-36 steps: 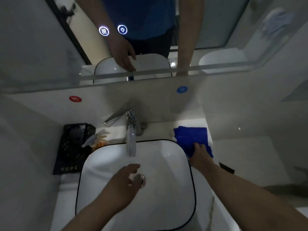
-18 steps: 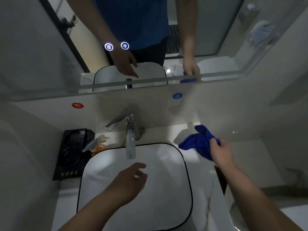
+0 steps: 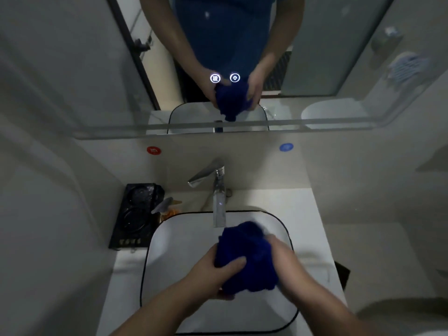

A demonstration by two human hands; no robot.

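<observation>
A bunched-up blue cloth (image 3: 247, 253) hangs over the white basin (image 3: 169, 263), just below the spout of the chrome tap (image 3: 218, 202). My left hand (image 3: 213, 272) grips it from the left, thumb across the front of the cloth. From the right, my right hand (image 3: 286, 260) holds the same cloth, fingers wrapped into its folds. The lower part of the cloth is hidden between both hands.
A black tray (image 3: 135, 214) sits on the counter left of the basin, with a small orange bottle (image 3: 169, 209) beside it. The mirror (image 3: 315, 69) above shows my reflection. White counter (image 3: 312, 214) runs to the right of the basin; a toilet rim shows at lower right.
My right hand lifted the blue cloth off the counter at the right and carried it left over the basin. My left hand rose and took hold of it too.
</observation>
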